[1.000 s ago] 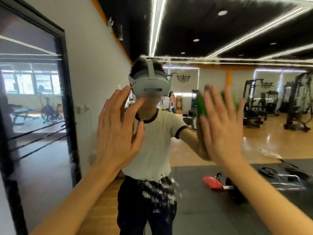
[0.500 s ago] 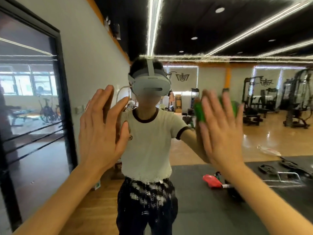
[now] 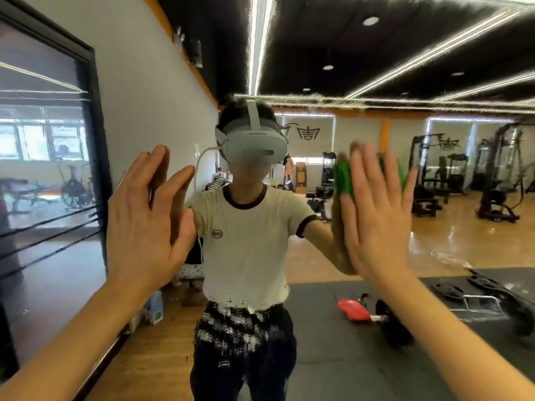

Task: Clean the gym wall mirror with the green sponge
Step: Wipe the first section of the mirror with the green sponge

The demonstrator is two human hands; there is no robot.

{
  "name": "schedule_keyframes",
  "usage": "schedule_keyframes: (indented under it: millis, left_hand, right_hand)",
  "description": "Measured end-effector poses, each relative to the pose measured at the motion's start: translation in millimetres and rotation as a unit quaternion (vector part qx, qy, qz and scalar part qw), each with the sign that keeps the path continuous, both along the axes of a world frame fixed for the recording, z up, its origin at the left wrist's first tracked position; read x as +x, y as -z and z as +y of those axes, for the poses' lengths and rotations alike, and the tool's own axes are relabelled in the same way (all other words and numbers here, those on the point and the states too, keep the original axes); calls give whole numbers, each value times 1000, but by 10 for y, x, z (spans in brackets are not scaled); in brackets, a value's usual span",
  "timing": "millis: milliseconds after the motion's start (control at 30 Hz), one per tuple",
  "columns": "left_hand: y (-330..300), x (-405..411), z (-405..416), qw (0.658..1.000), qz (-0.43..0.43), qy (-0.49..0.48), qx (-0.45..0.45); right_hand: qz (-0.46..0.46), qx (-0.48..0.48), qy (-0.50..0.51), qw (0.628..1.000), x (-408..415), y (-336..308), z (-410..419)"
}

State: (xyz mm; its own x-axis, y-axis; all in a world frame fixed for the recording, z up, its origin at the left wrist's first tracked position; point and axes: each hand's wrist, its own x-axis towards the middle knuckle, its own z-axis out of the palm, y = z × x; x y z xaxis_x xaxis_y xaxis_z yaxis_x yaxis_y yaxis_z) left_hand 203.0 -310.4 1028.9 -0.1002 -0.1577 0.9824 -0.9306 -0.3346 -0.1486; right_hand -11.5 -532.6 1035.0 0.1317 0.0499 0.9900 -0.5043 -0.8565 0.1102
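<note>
The gym wall mirror point(image 3: 440, 244) fills most of the view and reflects me and the gym. My right hand point(image 3: 376, 224) presses the green sponge point(image 3: 343, 178) flat against the glass at about head height. Its fingers are straight and spread, and the sponge shows between and beside them. My left hand point(image 3: 144, 221) is raised at the same height to the left, fingers straight, palm toward the glass. Whether it touches the mirror I cannot tell. White foam specks point(image 3: 240, 322) lie on the glass at waist level, and a thin foam line point(image 3: 318, 97) runs across higher up.
A black-framed dark glass panel point(image 3: 97, 175) stands along the left wall. The mirror reflects a dark floor mat point(image 3: 333, 371), a barbell with a red object point(image 3: 354, 311), weight plates and gym machines point(image 3: 498, 180) on a wooden floor.
My left hand has slid to the left across the mirror. My right hand and the sponge stay at nearly the same spot.
</note>
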Motion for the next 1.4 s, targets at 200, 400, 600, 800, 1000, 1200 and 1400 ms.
schedule_keyframes:
  millis: [200,400,600,800,1000,1200,1400]
  left_hand:
    - [-18,-48,27,1000,0,11,5]
    - [-83,-326,-157,999,-5,31,19]
    - [-156,-401,-362,999,3,23,25]
    - [-123,-399,-373,1000,-8,9,16]
    - [-133,-402,-390,1000,-4,11,8]
    - [-121,-392,-390,1000,-7,6,8]
    - [-127,-391,-406,1000,-13,7,6]
  right_hand:
    - [-16,28,9,999,-18,204,-13]
    - [47,-24,19,998,-164,261,-134]
    - [-58,46,-3,997,-163,-401,-186]
    - [62,-11,23,998,-434,894,-319]
    - [-95,58,-26,993,324,-423,307]
    - [21,-86,28,996,354,-807,280]
    - [-199,147,14,969,67,-729,-18]
